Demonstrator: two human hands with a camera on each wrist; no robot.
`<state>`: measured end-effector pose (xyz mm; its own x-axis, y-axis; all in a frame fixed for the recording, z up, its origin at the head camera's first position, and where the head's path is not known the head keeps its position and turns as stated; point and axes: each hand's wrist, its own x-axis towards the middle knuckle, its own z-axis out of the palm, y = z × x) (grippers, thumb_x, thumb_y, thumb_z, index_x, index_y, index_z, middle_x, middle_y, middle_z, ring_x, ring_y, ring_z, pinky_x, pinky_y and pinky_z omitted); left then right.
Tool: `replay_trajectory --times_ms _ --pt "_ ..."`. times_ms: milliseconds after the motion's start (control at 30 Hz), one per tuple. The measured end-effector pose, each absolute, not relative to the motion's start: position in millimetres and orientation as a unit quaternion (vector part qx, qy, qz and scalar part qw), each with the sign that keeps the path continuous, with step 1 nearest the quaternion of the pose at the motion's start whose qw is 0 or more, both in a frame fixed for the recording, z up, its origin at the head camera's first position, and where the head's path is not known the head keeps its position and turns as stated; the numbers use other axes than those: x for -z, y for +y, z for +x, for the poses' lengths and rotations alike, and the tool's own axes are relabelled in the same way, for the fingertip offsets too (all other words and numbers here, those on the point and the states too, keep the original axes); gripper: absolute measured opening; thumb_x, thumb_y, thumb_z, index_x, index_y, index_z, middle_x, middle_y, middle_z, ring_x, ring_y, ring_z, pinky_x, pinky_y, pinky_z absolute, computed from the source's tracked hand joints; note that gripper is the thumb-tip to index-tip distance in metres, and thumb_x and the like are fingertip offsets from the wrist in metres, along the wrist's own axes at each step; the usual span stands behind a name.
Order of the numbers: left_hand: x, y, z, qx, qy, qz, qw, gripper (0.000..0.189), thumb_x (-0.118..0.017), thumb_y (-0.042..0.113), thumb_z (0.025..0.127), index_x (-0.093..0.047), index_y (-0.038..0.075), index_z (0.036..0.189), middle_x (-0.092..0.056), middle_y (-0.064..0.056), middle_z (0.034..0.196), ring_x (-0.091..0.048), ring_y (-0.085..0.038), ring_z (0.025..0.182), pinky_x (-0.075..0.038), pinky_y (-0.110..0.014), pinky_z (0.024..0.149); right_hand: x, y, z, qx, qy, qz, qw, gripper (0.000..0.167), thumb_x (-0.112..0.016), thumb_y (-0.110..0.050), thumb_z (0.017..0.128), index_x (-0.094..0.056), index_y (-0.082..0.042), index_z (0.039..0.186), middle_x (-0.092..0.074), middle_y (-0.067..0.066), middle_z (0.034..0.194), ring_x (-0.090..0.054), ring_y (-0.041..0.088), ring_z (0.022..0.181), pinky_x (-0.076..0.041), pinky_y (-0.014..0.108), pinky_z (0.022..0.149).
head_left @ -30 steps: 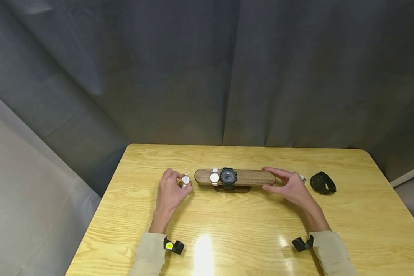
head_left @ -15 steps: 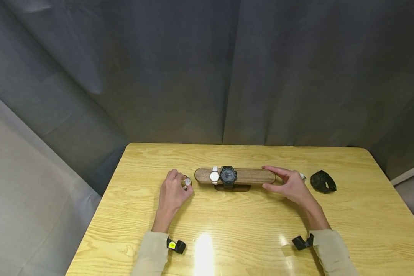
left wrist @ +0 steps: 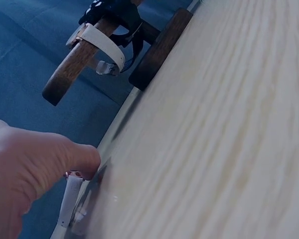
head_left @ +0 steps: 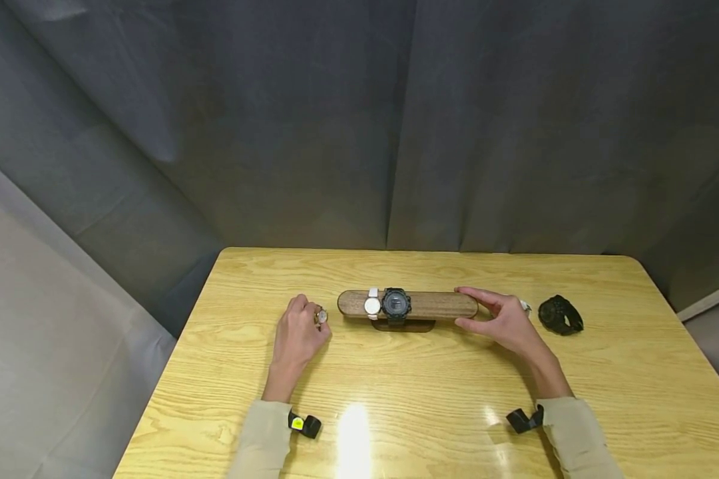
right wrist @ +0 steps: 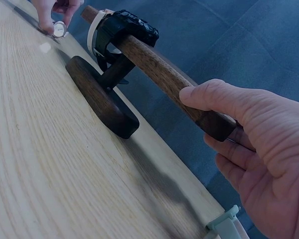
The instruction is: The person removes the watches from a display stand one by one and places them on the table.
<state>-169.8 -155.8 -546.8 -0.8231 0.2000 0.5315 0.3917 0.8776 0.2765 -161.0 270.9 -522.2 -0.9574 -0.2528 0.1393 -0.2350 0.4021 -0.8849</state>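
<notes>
A wooden watch stand (head_left: 437,305) stands mid-table, its bar (right wrist: 159,69) on a dark oval base (right wrist: 100,97). On the bar sit a white-strapped watch (head_left: 373,305) and a black watch (head_left: 397,304). My right hand (head_left: 498,321) grips the bar's right end, thumb (right wrist: 214,97) on top. My left hand (head_left: 299,330), just left of the bar's left end, pinches a small white-faced watch (head_left: 322,317) against the table; its strap (left wrist: 70,199) shows under my fingertip.
Another black watch (head_left: 560,315) lies on the yellow wooden table (head_left: 395,392) right of my right hand. A pale strap end (right wrist: 223,223) lies by my right palm. Grey curtains hang behind the table.
My left hand has drawn the small watch slightly down and left, away from the bar's end, lowering it to the table. The right hand keeps its hold.
</notes>
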Motion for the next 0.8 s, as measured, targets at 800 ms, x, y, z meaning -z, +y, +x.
replay_trajectory --times_ms 800 --pt "541.1 -156.1 -168.4 0.210 -0.951 -0.120 0.190 0.034 -0.083 0.005 0.078 -0.076 -0.010 0.107 -0.063 -0.013 0.089 -0.059 -0.023 0.078 -0.059 -0.032 0.065 522.2 271.4 -161.3 0.513 0.847 -0.139 0.013 0.059 -0.086 -0.024 0.089 -0.065 -0.020 0.144 -0.063 0.008 0.145 -0.050 0.033 0.143 -0.051 0.035 0.107"
